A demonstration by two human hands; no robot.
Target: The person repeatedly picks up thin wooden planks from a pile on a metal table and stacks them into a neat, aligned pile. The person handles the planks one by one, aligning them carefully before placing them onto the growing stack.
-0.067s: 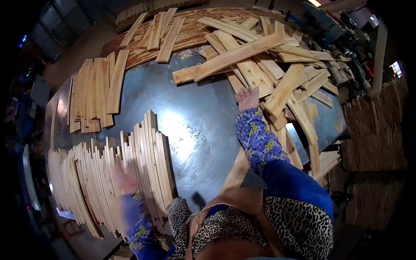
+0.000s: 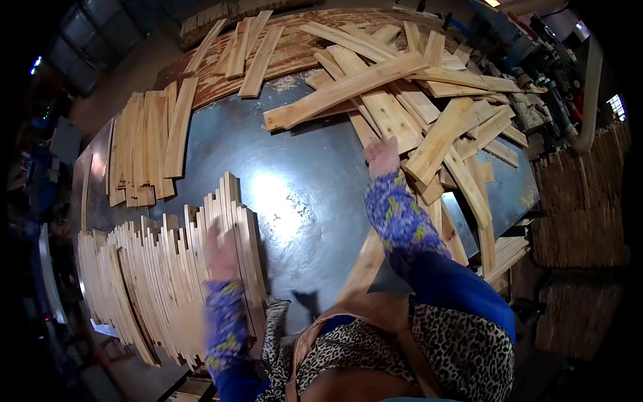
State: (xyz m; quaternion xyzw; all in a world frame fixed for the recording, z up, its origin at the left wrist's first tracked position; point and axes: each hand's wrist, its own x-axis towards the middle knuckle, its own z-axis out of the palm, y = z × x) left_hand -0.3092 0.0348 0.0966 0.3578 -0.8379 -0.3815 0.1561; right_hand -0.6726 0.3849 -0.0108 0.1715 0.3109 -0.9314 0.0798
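Note:
My right hand (image 2: 383,158) reaches into a loose pile of wooden boards. Its fingers are bent over the near end of a pale, knotty board (image 2: 385,110), which lies slanting among the others. On the left, a tight row of narrow boards (image 2: 154,275) stands on edge, side by side. Over the right part of that row is my left hand (image 2: 221,253), smeared by motion. Whether it touches the boards I cannot tell, and its fingers do not show clearly.
Both hands are over a grey metal tabletop (image 2: 305,248). At the far left lies a group of flat boards (image 2: 149,144); further boards rest along the back edge. Machinery with a pale hose (image 2: 591,100) stands at the right, beside stacked timber (image 2: 581,201).
My left hand has moved right and farther away over the row of boards. My right hand's fingers, spread before, are now drawn in at the board's end.

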